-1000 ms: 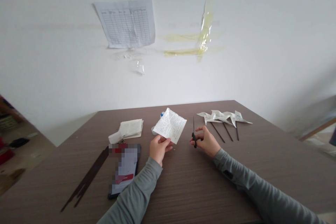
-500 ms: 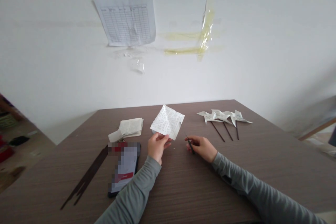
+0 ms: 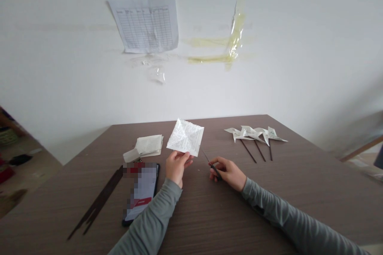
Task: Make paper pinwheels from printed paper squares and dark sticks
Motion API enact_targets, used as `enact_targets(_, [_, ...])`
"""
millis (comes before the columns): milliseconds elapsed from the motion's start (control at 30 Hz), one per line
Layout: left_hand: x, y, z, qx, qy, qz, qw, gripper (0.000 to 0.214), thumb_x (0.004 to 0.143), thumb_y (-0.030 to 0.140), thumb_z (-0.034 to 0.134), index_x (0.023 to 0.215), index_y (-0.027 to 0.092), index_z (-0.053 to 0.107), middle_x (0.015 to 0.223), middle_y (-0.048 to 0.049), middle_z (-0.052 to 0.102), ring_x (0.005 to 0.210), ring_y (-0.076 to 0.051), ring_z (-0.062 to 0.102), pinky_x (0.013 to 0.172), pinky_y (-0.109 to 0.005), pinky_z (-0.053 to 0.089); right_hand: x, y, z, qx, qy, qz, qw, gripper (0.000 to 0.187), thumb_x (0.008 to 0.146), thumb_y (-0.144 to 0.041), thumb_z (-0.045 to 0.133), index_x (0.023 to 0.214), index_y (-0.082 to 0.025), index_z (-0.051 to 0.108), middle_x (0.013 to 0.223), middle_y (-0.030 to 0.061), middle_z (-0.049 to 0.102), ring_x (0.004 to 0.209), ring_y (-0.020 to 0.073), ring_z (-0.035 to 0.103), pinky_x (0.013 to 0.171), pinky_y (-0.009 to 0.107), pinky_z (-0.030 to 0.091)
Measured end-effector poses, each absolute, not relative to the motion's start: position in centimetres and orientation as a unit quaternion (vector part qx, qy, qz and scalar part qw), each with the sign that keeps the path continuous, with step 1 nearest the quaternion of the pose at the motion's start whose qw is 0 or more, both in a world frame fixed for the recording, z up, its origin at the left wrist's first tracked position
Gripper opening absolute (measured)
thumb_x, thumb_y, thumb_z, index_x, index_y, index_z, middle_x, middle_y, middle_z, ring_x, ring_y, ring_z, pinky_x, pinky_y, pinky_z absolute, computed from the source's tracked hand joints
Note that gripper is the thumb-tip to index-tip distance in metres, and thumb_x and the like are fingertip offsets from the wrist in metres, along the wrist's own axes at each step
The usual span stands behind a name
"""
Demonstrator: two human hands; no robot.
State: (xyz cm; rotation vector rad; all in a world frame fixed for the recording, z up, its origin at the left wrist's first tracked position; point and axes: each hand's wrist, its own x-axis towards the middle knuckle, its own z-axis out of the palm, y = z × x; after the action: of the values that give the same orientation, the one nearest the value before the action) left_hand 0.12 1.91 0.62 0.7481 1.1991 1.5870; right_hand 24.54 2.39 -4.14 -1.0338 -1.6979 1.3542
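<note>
Between its thumb and fingers, my left hand [image 3: 176, 167] pinches the lower edge of a square sheet of printed paper [image 3: 185, 137]. Crossing creases mark the sheet, which is raised above the table. To its right, my right hand [image 3: 228, 172] grips a pair of scissors [image 3: 216, 171] by the dark handles. Their thin blades point up and left, close to the paper's lower right corner. Whether the blades touch the paper I cannot tell.
Paper pinwheels [image 3: 254, 133] on dark sticks lie at the table's [image 3: 191, 215] back right. On the left are a stack of paper squares [image 3: 149, 146], a phone [image 3: 143, 191] and several dark sticks [image 3: 100, 199]. A wall [image 3: 206, 91] with a taped printed sheet [image 3: 146, 24] rises behind.
The paper has shifted left and turned slightly in my left hand. My right hand has tilted the scissors so their blades point further left, toward the paper.
</note>
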Motion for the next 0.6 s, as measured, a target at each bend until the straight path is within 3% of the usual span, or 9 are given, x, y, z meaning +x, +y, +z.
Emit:
enact_targets(400, [-0.1,2.2,0.3,0.32,0.489,0.655,0.479,0.042,0.075,0.025,0.119,0.092,0.02,0.081,0.09,-0.0065,0.094,0.086,-0.029,0.097,0.077,-0.036,0.08,23.9,2.0,-4.8,-0.345,-0.655,0.577,0.344,0.075,0.092,-0.092,0.104,0.12,-0.028,0.077,0.092,0.0063,0.094,0.074,0.0249,0.081,0.08,0.043,0.067])
enact_targets(600, [0.1,2.2,0.4,0.305,0.472,0.664,0.493,0.036,0.076,0.017,0.114,0.092,0.019,0.081,0.087,-0.0057,0.094,0.08,-0.025,0.095,0.072,-0.031,0.078,23.5,2.0,-5.6,-0.323,-0.643,0.599,0.351,0.079,0.092,-0.094,0.105,0.122,-0.027,0.076,0.094,0.0061,0.094,0.075,0.0237,0.08,0.082,0.041,0.067])
